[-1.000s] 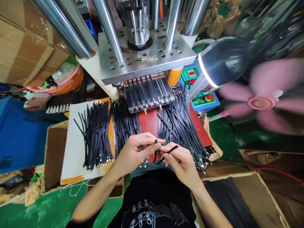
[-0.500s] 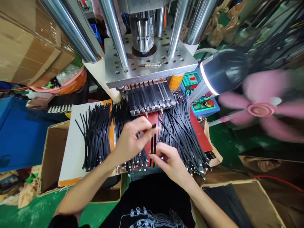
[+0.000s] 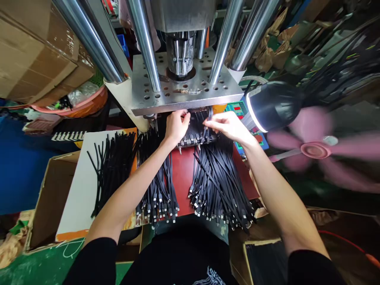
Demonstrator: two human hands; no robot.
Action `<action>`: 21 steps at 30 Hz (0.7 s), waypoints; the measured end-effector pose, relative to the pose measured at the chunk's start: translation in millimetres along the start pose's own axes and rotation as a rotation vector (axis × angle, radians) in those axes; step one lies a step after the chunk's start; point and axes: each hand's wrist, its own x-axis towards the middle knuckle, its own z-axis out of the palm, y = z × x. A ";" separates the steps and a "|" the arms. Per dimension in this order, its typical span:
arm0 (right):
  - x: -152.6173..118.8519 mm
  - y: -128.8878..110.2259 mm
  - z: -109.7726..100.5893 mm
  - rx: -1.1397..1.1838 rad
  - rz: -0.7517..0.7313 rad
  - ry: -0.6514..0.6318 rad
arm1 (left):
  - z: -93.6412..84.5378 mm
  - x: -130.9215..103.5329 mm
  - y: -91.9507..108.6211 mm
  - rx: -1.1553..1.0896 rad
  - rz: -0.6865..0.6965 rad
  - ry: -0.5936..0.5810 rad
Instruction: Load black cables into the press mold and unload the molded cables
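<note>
1. Red table [image 3: 181, 174] shows between the right-side cable bundle [image 3: 215, 186] and the middle cable bundle [image 3: 158, 194], their metal plugs towards the wearer; another cable bundle [image 3: 114, 166] lies on the white board [image 3: 74, 190].
2. Both hands have just gone from over the table, where they had slim black lengths between them, up to the black mould [image 3: 196, 123] below the steel press plate [image 3: 187, 103]. I judge that handling is now at the mould rather than in mid-air.
3. Right hand [image 3: 224, 123]: grip pinched on a flat black cable [image 3: 204, 133], which hangs over the mould's right part.
4. Left hand [image 3: 178, 126]: fingers curled over the mould's left part; I cannot tell whether its grip holds anything.
5. A row of connectors [image 3: 192, 140] lines the mould's near edge.
</note>
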 end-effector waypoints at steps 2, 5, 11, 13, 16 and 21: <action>18.7 12.6 3.0 0.031 0.024 -0.016 | -0.2 -10.1 -3.0 -0.053 0.032 0.019; 31.2 22.6 5.1 0.015 0.026 -0.073 | -6.7 -36.3 -6.8 -0.003 0.330 -0.092; 35.6 28.7 7.9 -0.091 -0.033 -0.019 | -12.7 -54.3 -1.5 0.329 0.704 -0.376; 34.6 30.2 11.5 -0.096 -0.043 0.060 | -10.4 -50.6 2.0 0.378 0.713 -0.358; 31.3 32.2 15.5 -0.038 -0.007 0.102 | -4.0 -46.7 5.3 0.399 0.688 -0.321; 27.1 34.1 14.6 0.036 0.028 0.111 | 12.2 -47.5 5.4 0.329 0.583 -0.219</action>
